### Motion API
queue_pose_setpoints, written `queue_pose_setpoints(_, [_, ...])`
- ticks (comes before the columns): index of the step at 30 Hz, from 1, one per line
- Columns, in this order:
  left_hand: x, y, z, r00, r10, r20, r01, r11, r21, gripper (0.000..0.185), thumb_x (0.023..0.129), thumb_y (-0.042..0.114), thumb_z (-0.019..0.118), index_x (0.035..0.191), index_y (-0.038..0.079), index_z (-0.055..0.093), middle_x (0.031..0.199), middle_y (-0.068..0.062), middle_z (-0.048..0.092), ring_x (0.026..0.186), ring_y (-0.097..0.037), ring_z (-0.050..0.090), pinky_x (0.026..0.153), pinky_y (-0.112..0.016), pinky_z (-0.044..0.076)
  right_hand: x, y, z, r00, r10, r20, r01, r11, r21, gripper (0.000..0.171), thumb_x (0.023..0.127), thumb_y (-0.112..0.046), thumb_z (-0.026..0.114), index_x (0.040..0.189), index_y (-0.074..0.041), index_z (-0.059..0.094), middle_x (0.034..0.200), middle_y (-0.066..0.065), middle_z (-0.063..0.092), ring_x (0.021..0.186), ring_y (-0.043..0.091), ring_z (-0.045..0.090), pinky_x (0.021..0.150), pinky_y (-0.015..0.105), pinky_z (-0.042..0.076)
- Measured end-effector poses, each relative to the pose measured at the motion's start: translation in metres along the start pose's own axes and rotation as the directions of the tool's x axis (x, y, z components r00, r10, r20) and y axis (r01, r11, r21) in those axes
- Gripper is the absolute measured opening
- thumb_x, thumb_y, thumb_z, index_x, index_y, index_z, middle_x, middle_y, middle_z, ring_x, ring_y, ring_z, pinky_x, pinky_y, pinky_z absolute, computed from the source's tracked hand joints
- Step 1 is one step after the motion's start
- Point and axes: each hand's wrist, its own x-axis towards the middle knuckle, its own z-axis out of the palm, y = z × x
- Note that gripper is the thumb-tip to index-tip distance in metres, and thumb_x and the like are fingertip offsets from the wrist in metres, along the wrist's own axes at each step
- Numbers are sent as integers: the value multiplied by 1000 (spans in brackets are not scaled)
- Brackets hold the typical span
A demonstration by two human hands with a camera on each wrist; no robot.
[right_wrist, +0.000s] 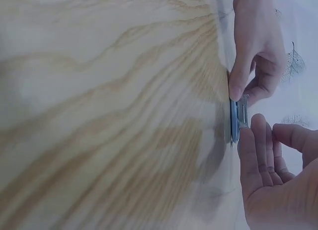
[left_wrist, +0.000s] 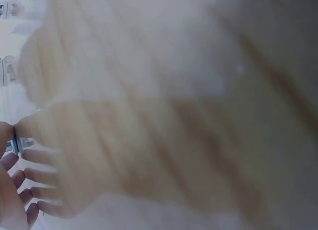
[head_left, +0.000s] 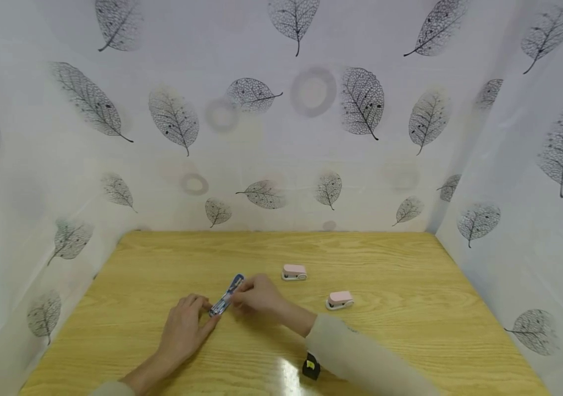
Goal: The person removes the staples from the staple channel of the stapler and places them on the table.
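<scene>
A slim blue-and-silver object (head_left: 220,306), looking like a stapler with its metal channel showing, lies slantwise on the wood-grain table. At its near end my left hand (head_left: 182,328) holds it between thumb and index finger. My right hand (head_left: 258,295) is along its right side. In the right wrist view the right index fingertip meets the stapler (right_wrist: 234,123), while the right thumb (right_wrist: 293,134) stands apart from it. The left wrist view catches my left hand (left_wrist: 11,195) at the left edge, with much of the stapler hidden by fingers.
Two small pink-and-white staplers stand to the right: one farther back (head_left: 293,273), the other nearer (head_left: 339,300). Beside the right sleeve (head_left: 355,352) sits a small black object (head_left: 311,367) with a yellow patch. A leaf-patterned curtain (head_left: 271,137) rises behind the table.
</scene>
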Motion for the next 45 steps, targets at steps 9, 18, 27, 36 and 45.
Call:
queue_pose_setpoints(9, [0,0,0,1000,-22,14,22,1000,0,25,86,28,87,99,10,74,109,-8,73,102,-28,66,85,-50,55,-21,6,-2,993,78,86,-78,997,3,13,93,-9,76,91,3,80,83,22,80,60,14,74,59,30,63])
queue_pose_setpoints(18, [2,0,-1,999,-33,30,33,999,2,26,87,28,87,101,10,74,111,-8,72,104,-29,66,86,-50,55,-43,8,23,969,188,161,-196,980,35,9,88,-10,81,85,-2,81,76,18,79,54,10,70,52,26,60])
queue_pose_setpoints(27, [1,1,-3,999,-25,43,25,1000,3,24,89,27,85,101,10,73,111,-9,72,105,-30,66,86,-51,55,-48,7,36,954,188,234,-201,979,31,11,91,-9,78,83,-2,81,74,15,79,58,12,73,52,24,59])
queue_pose_setpoints(36, [1,-1,1,999,-22,33,22,1000,3,24,88,27,86,101,10,73,110,-8,72,105,-30,66,86,-51,55,-50,7,36,956,198,218,-205,979,11,7,91,-8,78,85,-4,81,77,14,79,58,13,73,54,26,61])
queue_pose_setpoints(45, [1,-1,2,999,-35,38,35,999,0,24,87,28,87,100,11,73,109,-7,71,105,-28,66,86,-50,55,-50,5,3,985,25,169,-19,999,-40,8,92,-12,79,94,-4,78,79,9,76,61,11,67,57,26,59])
